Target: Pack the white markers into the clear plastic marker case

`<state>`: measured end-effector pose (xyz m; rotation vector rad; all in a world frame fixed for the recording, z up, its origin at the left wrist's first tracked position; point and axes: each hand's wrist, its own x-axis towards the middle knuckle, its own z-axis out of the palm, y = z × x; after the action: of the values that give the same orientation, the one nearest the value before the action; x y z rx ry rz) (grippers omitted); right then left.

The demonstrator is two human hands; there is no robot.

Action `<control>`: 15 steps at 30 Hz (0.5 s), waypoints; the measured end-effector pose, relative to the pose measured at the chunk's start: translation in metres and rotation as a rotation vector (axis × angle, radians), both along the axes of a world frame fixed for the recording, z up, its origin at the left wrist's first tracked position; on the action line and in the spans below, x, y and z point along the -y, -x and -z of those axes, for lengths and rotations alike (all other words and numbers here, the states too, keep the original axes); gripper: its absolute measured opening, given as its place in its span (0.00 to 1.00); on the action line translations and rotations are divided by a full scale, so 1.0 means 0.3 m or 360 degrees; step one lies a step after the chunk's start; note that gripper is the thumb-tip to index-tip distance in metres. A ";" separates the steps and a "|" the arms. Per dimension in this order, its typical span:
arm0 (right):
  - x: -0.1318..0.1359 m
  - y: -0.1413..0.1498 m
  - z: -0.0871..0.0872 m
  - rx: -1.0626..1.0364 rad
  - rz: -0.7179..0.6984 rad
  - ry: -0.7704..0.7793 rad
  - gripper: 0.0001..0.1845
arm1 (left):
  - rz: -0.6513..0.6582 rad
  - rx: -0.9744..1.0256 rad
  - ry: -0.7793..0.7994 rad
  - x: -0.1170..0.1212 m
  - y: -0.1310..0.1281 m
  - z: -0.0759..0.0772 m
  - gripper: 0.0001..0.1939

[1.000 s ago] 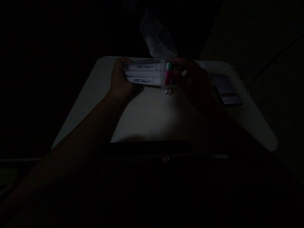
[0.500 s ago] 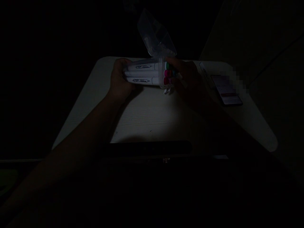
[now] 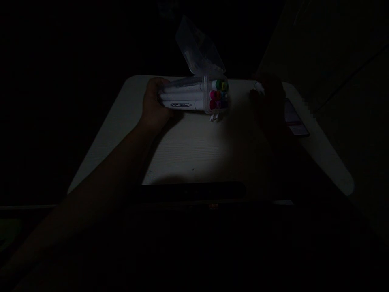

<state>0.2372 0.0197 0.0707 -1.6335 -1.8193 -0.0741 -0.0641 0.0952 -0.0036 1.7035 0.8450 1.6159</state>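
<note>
Left hand (image 3: 155, 105) grip closed around clear marker case (image 3: 206, 95), upper centre; lid (image 3: 199, 50) up, coloured caps (image 3: 213, 95) facing right. Right hand (image 3: 269, 99) upper right, at white marker (image 3: 259, 86); too dark to tell grip.

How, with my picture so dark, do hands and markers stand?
Left hand holding clear, open-lidded plastic box of white, colour-capped markers. Right hand at loose white marker, grip unclear. Dark rectangular phone nearby, partly hidden.
</note>
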 end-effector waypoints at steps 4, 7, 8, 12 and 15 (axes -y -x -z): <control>-0.078 -0.085 0.094 0.0133 0.0275 0.0293 0.34 | -0.0054 -0.0024 -0.0042 -0.005 0.006 0.005 0.39; -0.083 -0.098 0.167 0.0249 0.0275 0.0300 0.27 | -0.0018 -0.0022 -0.0053 -0.011 0.010 0.010 0.41; -0.079 -0.097 0.180 0.0294 0.0243 0.0289 0.23 | -0.0015 -0.0013 -0.0057 -0.011 0.010 0.011 0.41; -0.072 -0.088 0.166 0.0621 0.0084 0.0420 0.17 | -0.0011 0.0018 -0.0039 -0.007 0.006 0.009 0.40; -0.075 -0.076 0.125 0.0830 -0.0005 0.0566 0.20 | -0.0030 0.0025 -0.0043 -0.006 0.008 0.012 0.41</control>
<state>0.2601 0.0421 0.0333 -1.9922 -2.3298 -0.2009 -0.0665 0.0969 -0.0072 1.7042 0.8374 1.6578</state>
